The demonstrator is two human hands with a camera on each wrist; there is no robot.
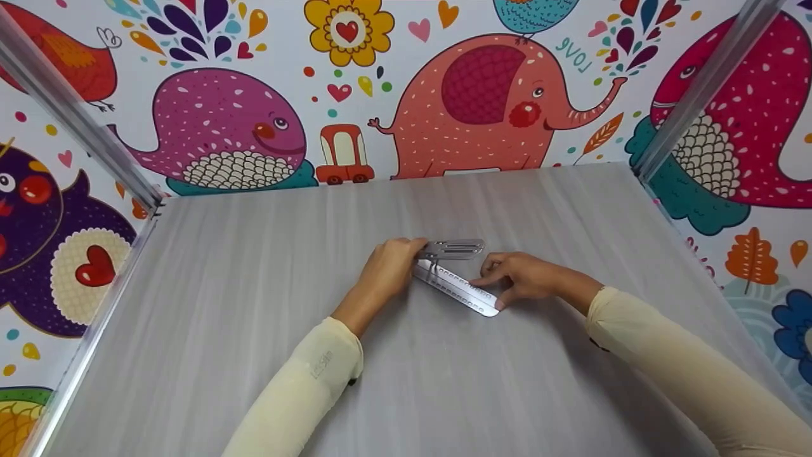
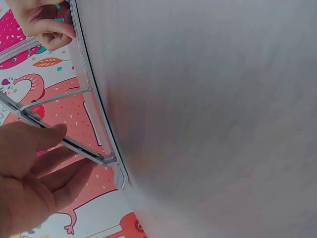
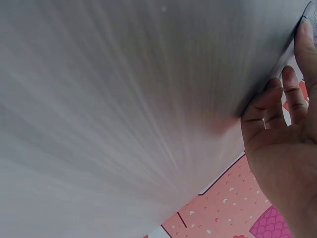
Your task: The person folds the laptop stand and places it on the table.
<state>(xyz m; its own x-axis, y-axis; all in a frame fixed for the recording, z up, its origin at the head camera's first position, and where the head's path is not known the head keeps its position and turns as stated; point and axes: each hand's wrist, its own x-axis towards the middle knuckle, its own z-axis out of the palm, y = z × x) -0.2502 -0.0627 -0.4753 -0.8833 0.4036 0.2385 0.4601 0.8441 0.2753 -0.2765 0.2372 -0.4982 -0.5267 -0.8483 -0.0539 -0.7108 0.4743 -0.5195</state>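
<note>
A small folding stand [image 1: 458,293] sits on the table, its flat silver base lined with small round holes along both long sides. From the left end rises a slotted grey upper plate [image 1: 458,249], hinged to the base. A thin wire prop [image 2: 59,96] links the two plates. My left hand [image 1: 391,263] holds the upper plate near the hinge, thumb on one face and fingers on the other. With thumb and forefinger, my right hand [image 1: 523,277] grips the base's far right end. In the right wrist view its other fingers [image 3: 256,116] are curled close to the tabletop.
A grey wood-grain table [image 1: 254,381] spreads all around the hands. Behind it stands a wall [image 1: 355,95] printed with cartoon animals. Metal posts [image 1: 76,114] rise at the back corners, and a metal rail [image 1: 82,355] runs along the left edge.
</note>
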